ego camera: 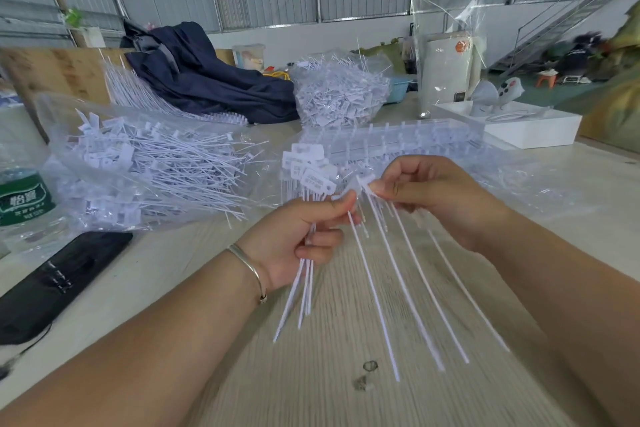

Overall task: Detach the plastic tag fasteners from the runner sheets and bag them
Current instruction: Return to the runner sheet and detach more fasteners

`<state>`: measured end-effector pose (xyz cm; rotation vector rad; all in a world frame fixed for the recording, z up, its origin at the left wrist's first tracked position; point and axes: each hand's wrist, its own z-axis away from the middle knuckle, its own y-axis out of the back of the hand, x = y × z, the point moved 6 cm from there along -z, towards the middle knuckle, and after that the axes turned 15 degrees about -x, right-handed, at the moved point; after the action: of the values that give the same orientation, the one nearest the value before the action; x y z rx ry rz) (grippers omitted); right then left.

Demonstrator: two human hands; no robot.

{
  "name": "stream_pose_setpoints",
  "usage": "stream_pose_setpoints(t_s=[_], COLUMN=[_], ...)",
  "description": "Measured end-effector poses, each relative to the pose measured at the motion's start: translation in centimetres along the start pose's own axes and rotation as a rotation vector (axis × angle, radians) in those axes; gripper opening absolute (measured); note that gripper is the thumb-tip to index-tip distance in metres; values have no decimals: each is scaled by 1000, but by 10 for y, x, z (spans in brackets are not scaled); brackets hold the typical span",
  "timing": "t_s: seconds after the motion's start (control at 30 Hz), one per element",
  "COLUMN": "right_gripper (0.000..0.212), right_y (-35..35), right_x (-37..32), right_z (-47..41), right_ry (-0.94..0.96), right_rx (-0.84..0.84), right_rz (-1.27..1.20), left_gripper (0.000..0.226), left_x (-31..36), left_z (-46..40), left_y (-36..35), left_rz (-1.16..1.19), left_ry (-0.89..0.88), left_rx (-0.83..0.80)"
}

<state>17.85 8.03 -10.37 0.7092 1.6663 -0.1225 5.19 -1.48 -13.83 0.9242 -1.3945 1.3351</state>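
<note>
— At centre frame, what did the hands hold?
— Left hand (301,236) gripped a bundle of fasteners (313,180); right hand (426,194) pinched one fastener's head.
— And the bags?
— Left-side bag (145,163) and upper-centre bag (341,90) were full of loose fasteners.

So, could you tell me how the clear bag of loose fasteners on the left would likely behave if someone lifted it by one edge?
The clear bag would probably sag and fold, since its thin film already lies crumpled over the table. The loose fasteners inside look light and thin, so they would likely slide toward the low side. Their tails poke toward the bag's right side, so some might spill or snag there.
</note>
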Motion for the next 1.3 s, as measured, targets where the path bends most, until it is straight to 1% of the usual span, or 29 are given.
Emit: stream_pose_setpoints(t_s=[0.07,0.13,0.17,0.27,0.33,0.4,0.5,0.57,0.63,0.67,0.73,0.77,0.83,0.87,0.93,0.97,1.03,1.1,1.23,1.3], right_gripper=[34,29,27,15,10,9,7,6,6,7,7,2,19,26,28,24,17,20,37,32], right_y=[15,17,12,-5,-10,-9,-4,-1,4,8,10,4,-13,-21,-25,-25,-25,-24,-20,-15], right_x=[0,0,-1,-1,0,1,0,0,0,0,2,1,3,3,3,2,2,4,2,-1], right_z=[2,2,1,-1,-1,-2,-1,-2,-1,0,0,0,-2,-2,-2,-2,-1,-2,-3,-3], right_ry=[2,-6,-12,-33,-43,-50,-40,-27,0,13,31,32,36,36,41,45,47,53,74,80], right_rx=[155,228,227,158,112,98,135,141,137,141,100,31,-155,-231,-273,-267,-265,-254,-185,-128], right_rz=[140,289,368,596,637,619,535,411,201,101,-79,-143,-268,-330,-369,-354,-338,-339,-316,-244], left_gripper=[22,30,31,30,30,27,21,14,10,11,17,19,16,16,18,19,29,34,26,20], left_x=[9,17,18,16,15,14,14,16,16,15,11,9,5,3,-2,-4,-8,-9,-2,1], left_z=[5,9,9,4,1,1,4,8,9,9,5,4,2,0,-1,-2,-3,-4,-2,-2], left_y=[9,10,8,-6,-6,-1,8,13,17,18,14,8,-6,-11,-15,-16,-17,-18,-19,-14], left_rz=[-269,-564,-665,-828,-878,-864,-810,-718,-536,-414,-149,-53,36,58,43,2,-60,-57,-64,-48], left_ry=[-33,-87,-112,-159,-162,-133,-112,-135,-129,-110,-71,-61,-55,-52,-30,-10,27,21,-34,-51], left_rx=[174,309,332,288,295,299,341,368,348,309,158,60,-118,-181,-224,-219,-209,-219,-222,-172])
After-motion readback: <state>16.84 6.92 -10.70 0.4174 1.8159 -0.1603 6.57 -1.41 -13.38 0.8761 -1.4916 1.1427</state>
